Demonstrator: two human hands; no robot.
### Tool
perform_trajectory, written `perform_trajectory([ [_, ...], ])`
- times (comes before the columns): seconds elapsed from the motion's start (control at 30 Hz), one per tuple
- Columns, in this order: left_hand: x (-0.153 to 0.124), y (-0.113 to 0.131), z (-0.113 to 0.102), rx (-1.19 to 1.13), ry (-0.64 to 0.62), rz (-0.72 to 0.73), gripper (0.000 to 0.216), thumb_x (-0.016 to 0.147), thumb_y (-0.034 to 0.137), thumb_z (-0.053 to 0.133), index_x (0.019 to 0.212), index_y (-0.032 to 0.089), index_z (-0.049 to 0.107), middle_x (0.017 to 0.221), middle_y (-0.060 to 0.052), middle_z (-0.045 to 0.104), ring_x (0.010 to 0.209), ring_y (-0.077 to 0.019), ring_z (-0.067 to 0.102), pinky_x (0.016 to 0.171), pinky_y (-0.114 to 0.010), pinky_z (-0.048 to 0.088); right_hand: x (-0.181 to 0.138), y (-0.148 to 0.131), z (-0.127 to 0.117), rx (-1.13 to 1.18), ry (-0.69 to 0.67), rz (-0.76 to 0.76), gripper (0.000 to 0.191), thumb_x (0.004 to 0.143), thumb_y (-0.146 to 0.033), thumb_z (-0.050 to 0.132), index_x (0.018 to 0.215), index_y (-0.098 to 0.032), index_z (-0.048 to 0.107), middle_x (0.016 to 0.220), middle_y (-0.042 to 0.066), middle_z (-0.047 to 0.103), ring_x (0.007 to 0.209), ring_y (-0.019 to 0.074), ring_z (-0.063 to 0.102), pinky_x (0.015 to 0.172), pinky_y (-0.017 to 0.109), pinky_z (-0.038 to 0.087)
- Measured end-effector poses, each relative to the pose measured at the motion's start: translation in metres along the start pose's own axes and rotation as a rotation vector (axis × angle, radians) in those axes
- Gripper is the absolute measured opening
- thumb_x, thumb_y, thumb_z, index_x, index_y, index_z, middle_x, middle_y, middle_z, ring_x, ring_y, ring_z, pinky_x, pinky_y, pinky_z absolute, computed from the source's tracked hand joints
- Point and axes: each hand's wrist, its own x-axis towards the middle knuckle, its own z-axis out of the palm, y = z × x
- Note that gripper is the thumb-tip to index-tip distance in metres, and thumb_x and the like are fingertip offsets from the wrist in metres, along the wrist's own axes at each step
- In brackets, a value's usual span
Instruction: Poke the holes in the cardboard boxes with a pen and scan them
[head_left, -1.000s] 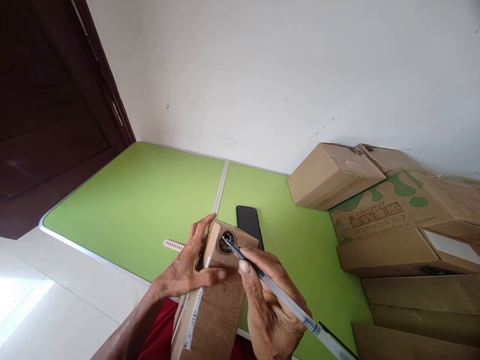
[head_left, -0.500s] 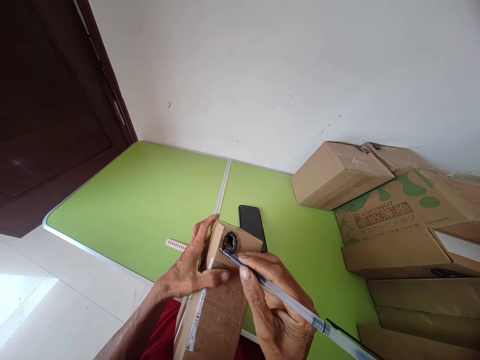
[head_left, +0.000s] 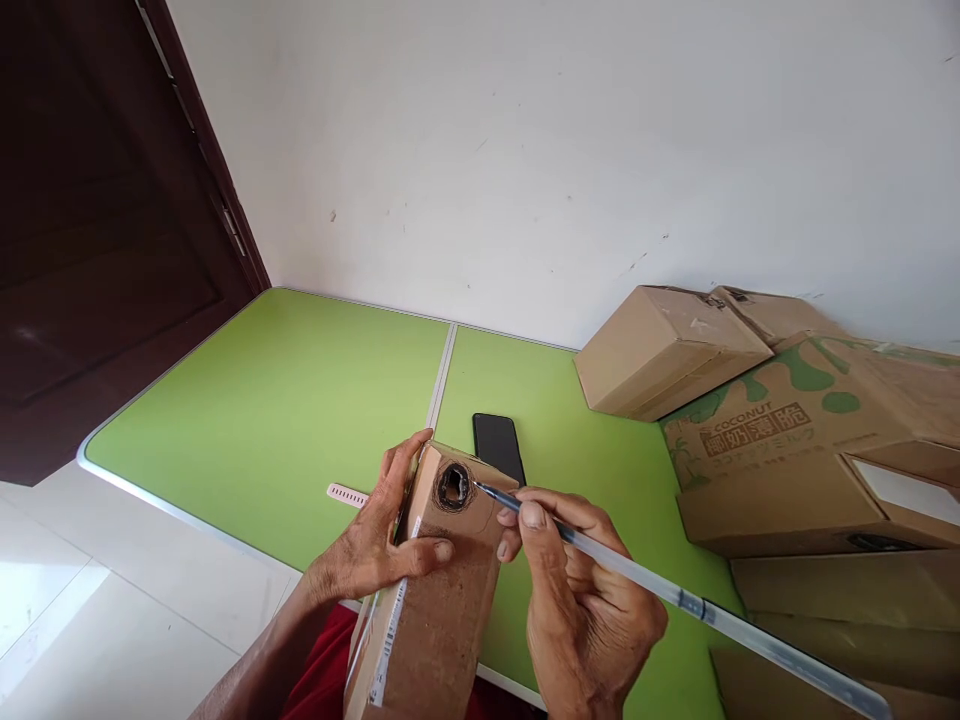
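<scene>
A small white ribbed strip (head_left: 347, 492) lies on the bright green bench (head_left: 262, 400). Beside it, the left hand (head_left: 371, 540) grips the tall brown cardboard box (head_left: 439, 600), fingers clamped on its side, thumb across the front. The dark ragged hole (head_left: 453, 487) near its top is being worked: the right hand (head_left: 581, 610), fingers pinching a clear plastic pen (head_left: 637, 575), has the tip at the rim. Widening it further likely needs steady bracing. A black phone (head_left: 498, 446) lies behind; stacked brown cartons (head_left: 787, 440) stand right.

Small box (head_left: 431, 610) bottom cut off; pen (head_left: 675, 600) rear end out of frame.
</scene>
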Motion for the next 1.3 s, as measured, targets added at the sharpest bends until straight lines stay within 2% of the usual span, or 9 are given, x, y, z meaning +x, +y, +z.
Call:
perform_trajectory([
  [0.2, -0.005, -0.009, -0.005, -0.019, 0.023, -0.01, 0.115, 0.09, 0.063, 0.078, 0.178, 0.03, 0.012, 0.169, -0.016, 0.041, 0.16, -0.046, 0.036, 0.135, -0.066, 0.025, 0.04, 0.029, -0.031, -0.133, 0.177, 0.082, 0.034, 0.114, -0.051, 0.054, 0.101, -0.021, 0.065, 0.099, 0.007, 0.073, 0.077, 0.0224, 0.074, 0.059, 0.03, 0.057],
  [0.27, -0.007, -0.009, -0.007, -0.031, 0.028, -0.022, 0.115, 0.09, 0.066, 0.077, 0.178, 0.031, 0.012, 0.172, -0.014, 0.038, 0.162, -0.0468, 0.033, 0.136, -0.067, 0.022, 0.063, 0.054, -0.051, -0.723, -0.099, 0.282, 0.045, 0.119, -0.047, 0.027, 0.101, -0.021, 0.06, 0.093, 0.009, 0.073, 0.077, 0.0239, 0.072, 0.065, 0.033, 0.056],
  [0.3, -0.007, -0.01, -0.007, -0.039, 0.03, -0.025, 0.114, 0.09, 0.067, 0.077, 0.178, 0.033, 0.012, 0.173, -0.013, 0.036, 0.163, -0.0469, 0.032, 0.136, -0.068, 0.022, 0.073, 0.068, -0.06, -0.851, -0.234, 0.361, 0.038, 0.116, -0.044, 0.041, 0.094, -0.021, 0.062, 0.082, 0.008, 0.072, 0.074, 0.0259, 0.072, 0.067, 0.035, 0.054],
  [0.4, -0.01, -0.011, -0.007, -0.057, 0.039, -0.031, 0.11, 0.092, 0.066, 0.075, 0.177, 0.036, 0.013, 0.177, -0.011, 0.032, 0.164, -0.0463, 0.03, 0.136, -0.068, 0.022, 0.092, 0.107, -0.07, -1.095, -0.394, 0.51, 0.03, 0.108, -0.029, 0.063, 0.079, -0.02, 0.064, 0.077, 0.011, 0.071, 0.08, 0.0304, 0.073, 0.073, 0.038, 0.052],
  [0.57, -0.015, -0.011, -0.007, -0.105, 0.117, -0.086, 0.112, 0.092, 0.065, 0.073, 0.179, 0.036, 0.008, 0.185, -0.008, 0.014, 0.171, -0.0476, 0.008, 0.137, -0.066, 0.024, 0.093, 0.138, -0.059, -1.314, -0.533, 0.628, 0.027, 0.116, -0.036, 0.059, 0.106, -0.016, 0.074, 0.105, 0.008, 0.077, 0.1, 0.0253, 0.074, 0.094, 0.044, 0.058],
  [0.87, -0.028, -0.011, -0.007, -0.101, 0.131, -0.13, 0.126, 0.088, 0.073, 0.074, 0.179, 0.034, -0.004, 0.186, -0.012, 0.017, 0.172, -0.0491, -0.002, 0.135, -0.075, 0.021, 0.074, 0.111, -0.036, -1.341, -0.515, 0.508, 0.042, 0.119, -0.041, 0.047, 0.136, -0.006, 0.062, 0.135, 0.026, 0.065, 0.126, 0.038, 0.067, 0.088, 0.04, 0.054],
  [1.07, -0.034, -0.019, -0.005, -0.153, 0.13, -0.1, 0.131, 0.084, 0.074, 0.076, 0.179, 0.034, -0.005, 0.187, -0.014, 0.004, 0.169, -0.0546, 0.01, 0.13, -0.079, 0.028, 0.056, 0.117, 0.006, -1.209, -0.504, 0.566, 0.064, 0.103, -0.049, 0.073, 0.136, 0.005, 0.06, 0.139, 0.037, 0.06, 0.136, 0.0498, 0.057, 0.101, 0.055, 0.055],
  [1.2, -0.035, -0.018, -0.005, -0.203, 0.19, -0.047, 0.129, 0.082, 0.069, 0.081, 0.179, 0.034, 0.002, 0.186, -0.012, 0.012, 0.169, -0.0532, 0.005, 0.13, -0.074, 0.032, 0.067, 0.129, 0.002, -1.056, -0.446, 0.671, 0.082, 0.089, -0.053, 0.081, 0.139, 0.007, 0.056, 0.138, 0.043, 0.06, 0.131, 0.0559, 0.061, 0.095, 0.061, 0.058],
  [1.3, -0.034, -0.016, -0.005, -0.294, 0.254, 0.007, 0.128, 0.082, 0.068, 0.082, 0.179, 0.034, 0.006, 0.183, -0.012, 0.022, 0.167, -0.0505, 0.019, 0.133, -0.069, 0.031, 0.073, 0.135, -0.01, -0.87, -0.428, 0.738, 0.067, 0.08, -0.054, 0.079, 0.122, -0.003, 0.068, 0.122, 0.036, 0.072, 0.119, 0.0552, 0.07, 0.094, 0.063, 0.06],
])
